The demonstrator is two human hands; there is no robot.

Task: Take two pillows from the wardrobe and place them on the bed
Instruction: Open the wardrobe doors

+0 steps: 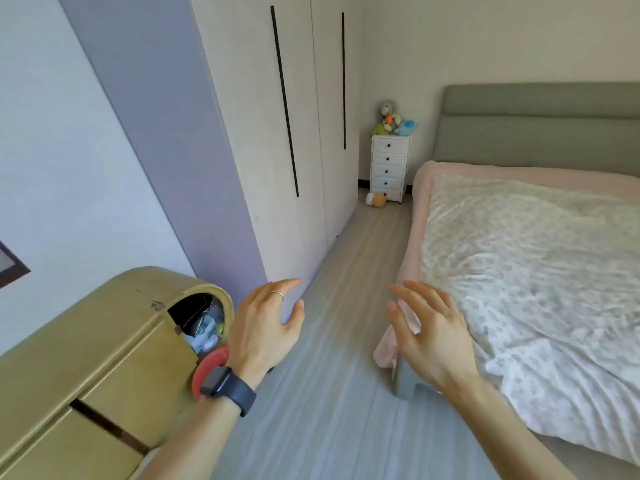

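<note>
Pillows nowhere in view, most likely behind the closed doors of the wardrobe (301,150), at the left of the narrow floor. Each door with a long black handle strip (284,98). Across the floor to the right, the bed (519,271) under a flowered cover, with no pillow on the visible part.

Left hand (266,327), with a ring and a dark watch (225,386), raised in front of the near corner of the wardrobe: grip loose, fingers spread, holding nothing. Right hand (429,337) raised near the corner of the bed, grip also loose and without anything in it.

Step in hand, as judged: opening the wardrobe. Better to go a little forward first, then hook the fingers behind the nearer handle strip and pull the door fully open. Because of the narrow floor, stand aside from the swing of the door. Afterwards, take each pillow by its sides.

Contents of the wardrobe hidden. Just left of the left hand, a yellowish cabinet (104,341) with its rounded end open and small mixed things inside, too blurred to name. At the far wall, a white drawer chest (388,168), all drawers shut, with plush toys (393,119) on top.
</note>
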